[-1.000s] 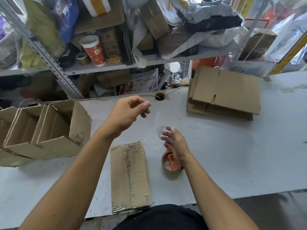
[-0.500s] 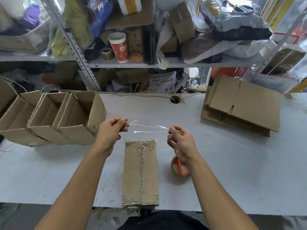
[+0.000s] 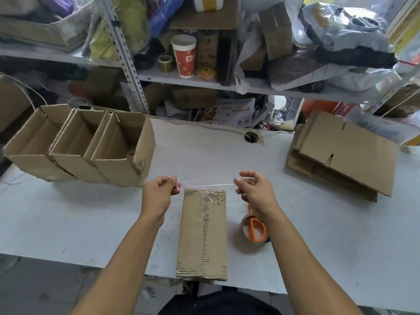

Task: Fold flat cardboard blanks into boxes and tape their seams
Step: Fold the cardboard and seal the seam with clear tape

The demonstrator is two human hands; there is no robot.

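Observation:
A folded cardboard box (image 3: 202,235) lies bottom-up on the white table (image 3: 318,235) right in front of me, its centre seam covered with clear tape. A strip of clear tape (image 3: 205,184) is stretched level just above the box's far end. My left hand (image 3: 159,194) pinches the strip's left end and my right hand (image 3: 253,192) pinches its right end. A tape roll with an orange cutter (image 3: 254,229) lies on the table under my right wrist.
Three open folded boxes (image 3: 91,148) stand in a row at the left of the table. A stack of flat cardboard blanks (image 3: 341,153) lies at the far right. Cluttered metal shelves (image 3: 204,78) rise behind the table, whose back edge has a cable hole (image 3: 251,137).
My hands went from apart, the right one over the roll, to holding a torn strip between them. They have lowered it toward the box's far end and stretched it wider.

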